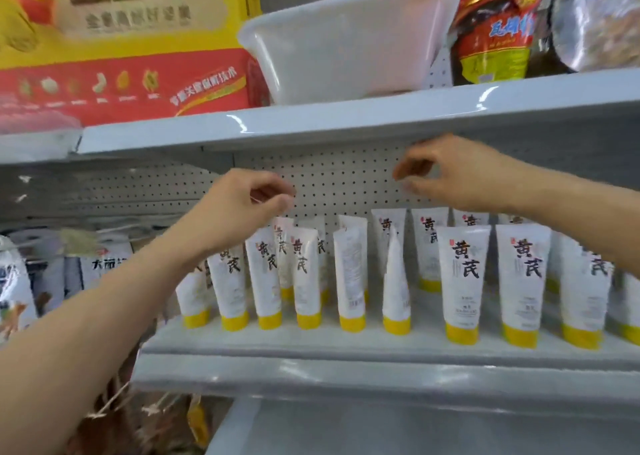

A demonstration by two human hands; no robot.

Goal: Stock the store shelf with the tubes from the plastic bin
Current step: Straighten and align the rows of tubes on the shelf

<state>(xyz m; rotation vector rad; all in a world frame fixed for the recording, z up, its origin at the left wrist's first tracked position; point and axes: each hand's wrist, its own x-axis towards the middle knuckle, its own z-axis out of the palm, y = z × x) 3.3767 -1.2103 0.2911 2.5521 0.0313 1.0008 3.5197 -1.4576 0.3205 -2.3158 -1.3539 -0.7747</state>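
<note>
Several white tubes (462, 281) with yellow caps and black characters stand cap-down in rows on the grey middle shelf (346, 350). The translucent white plastic bin (329, 56) sits on the shelf above, and its contents are hidden. My left hand (242, 205) hovers just above the tops of the left-hand tubes with its fingers loosely curled and holds nothing. My right hand (446, 174) hangs higher, in front of the pegboard back and under the upper shelf edge. Its fingers are curved and empty.
A large red and yellow carton (121, 56) stands left of the bin. Red snack bags (495, 31) and a shiny bag (599, 18) are on its right. White pouches (100, 267) hang to the left of the tubes. The lower shelf (415, 430) lies beneath.
</note>
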